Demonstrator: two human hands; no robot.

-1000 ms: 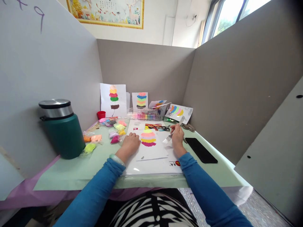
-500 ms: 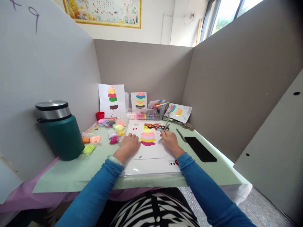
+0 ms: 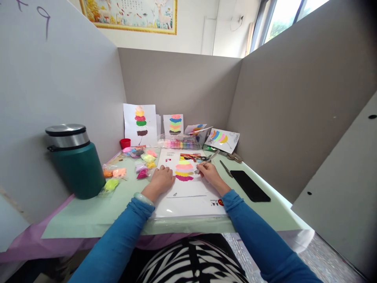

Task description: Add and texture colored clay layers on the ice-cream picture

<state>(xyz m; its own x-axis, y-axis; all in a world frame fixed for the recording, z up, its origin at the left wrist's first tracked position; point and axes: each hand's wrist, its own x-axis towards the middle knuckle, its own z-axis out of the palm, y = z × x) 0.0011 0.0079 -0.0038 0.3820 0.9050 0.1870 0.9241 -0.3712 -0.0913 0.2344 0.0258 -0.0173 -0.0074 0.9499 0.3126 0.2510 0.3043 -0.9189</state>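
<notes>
A white sheet (image 3: 188, 188) lies on the pale green table (image 3: 97, 214) in front of me. On it sits a stack of coloured clay bands (image 3: 184, 169), pink, yellow and magenta. My left hand (image 3: 160, 181) rests flat on the sheet just left of the bands. My right hand (image 3: 208, 173) grips a metal fork (image 3: 206, 162), tines laid against the right side of the bands.
A green flask (image 3: 73, 159) stands at the left. Small bags of coloured clay (image 3: 141, 163) lie beyond my left hand. A black phone (image 3: 249, 185) and a knife (image 3: 226, 168) lie at the right. Finished clay pictures (image 3: 140, 124) lean on the back partition, beside a red cup (image 3: 125, 143).
My right hand has carried the fork leftward from the sheet's right edge to the clay bands. The left hand has stayed put.
</notes>
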